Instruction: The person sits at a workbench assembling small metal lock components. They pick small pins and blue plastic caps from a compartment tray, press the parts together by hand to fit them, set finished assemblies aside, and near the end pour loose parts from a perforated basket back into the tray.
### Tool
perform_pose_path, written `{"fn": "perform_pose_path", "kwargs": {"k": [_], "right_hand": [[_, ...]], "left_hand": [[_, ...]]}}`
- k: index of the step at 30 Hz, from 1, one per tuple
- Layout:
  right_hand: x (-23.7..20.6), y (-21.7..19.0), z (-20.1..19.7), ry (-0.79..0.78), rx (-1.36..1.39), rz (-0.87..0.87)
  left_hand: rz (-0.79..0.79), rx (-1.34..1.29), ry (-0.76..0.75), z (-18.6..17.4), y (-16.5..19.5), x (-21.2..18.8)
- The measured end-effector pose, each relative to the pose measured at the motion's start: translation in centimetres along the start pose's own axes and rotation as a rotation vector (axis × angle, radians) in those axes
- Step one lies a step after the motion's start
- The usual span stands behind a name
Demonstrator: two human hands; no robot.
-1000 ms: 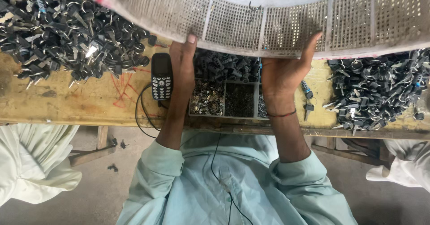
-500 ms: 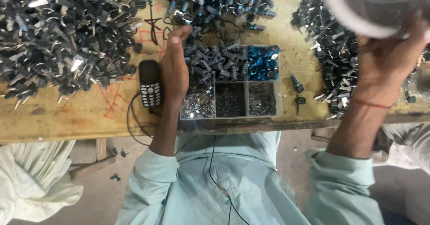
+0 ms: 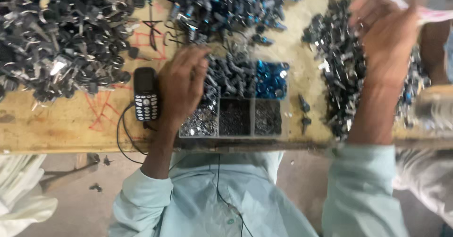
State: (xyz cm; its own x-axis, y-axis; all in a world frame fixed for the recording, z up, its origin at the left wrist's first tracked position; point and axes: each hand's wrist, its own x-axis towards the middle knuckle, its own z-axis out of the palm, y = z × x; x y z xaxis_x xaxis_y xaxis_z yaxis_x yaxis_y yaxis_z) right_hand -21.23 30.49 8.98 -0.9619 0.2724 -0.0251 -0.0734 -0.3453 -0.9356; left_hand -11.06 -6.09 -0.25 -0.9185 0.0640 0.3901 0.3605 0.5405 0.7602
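Left hand [image 3: 181,88] lies flat, fingers loosely spread, over the divided tray [image 3: 234,134] at the near edge of the wooden worktop [image 3: 56,123]; grips nothing. Right hand [image 3: 384,38] is raised, blurred, fingers curled on a pale rim [image 3: 432,14]; can't tell how firmly. Small metal parts [image 3: 61,38] in heaps: hard, light singly, loose and slippery in bulk. Best pinched singly or scooped. Phone [image 3: 145,93] just beside left hand.

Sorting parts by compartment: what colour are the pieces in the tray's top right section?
Shiny blue, in the clear plastic divided tray on the wooden bench; the head view shows the blue pieces best.
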Motion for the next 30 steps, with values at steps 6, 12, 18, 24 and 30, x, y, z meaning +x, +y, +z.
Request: {"fn": "perform_pose_path", "kwargs": {"k": [6,12,18,24,30], "right_hand": [[-9.2,8.5,9.1,-0.749,-0.841,-0.373],[-11.9,12.9,11.3,-0.717,-1.158,-0.492],[-14.4,14.3,9.6,-0.633,-1.196,-0.554],[-14.3,14.9,9.8,-0.639,-1.269,-0.605],[-13.2,13.0,8.3,-0.663,-1.011,-0.439]], "left_hand": [[0.069,0.183,-0.040,1.0,0.0,-1.0],[0.105,0.175,-0.084,1.1,-0.3,-1.6],[0.125,0.201,-0.088,1.1,0.1,-2.2],[0.147,0.262,-0.145,0.6,0.3,-1.8],[0.089,-0.110,-0.100,0.0,-0.9,-1.8]]}}
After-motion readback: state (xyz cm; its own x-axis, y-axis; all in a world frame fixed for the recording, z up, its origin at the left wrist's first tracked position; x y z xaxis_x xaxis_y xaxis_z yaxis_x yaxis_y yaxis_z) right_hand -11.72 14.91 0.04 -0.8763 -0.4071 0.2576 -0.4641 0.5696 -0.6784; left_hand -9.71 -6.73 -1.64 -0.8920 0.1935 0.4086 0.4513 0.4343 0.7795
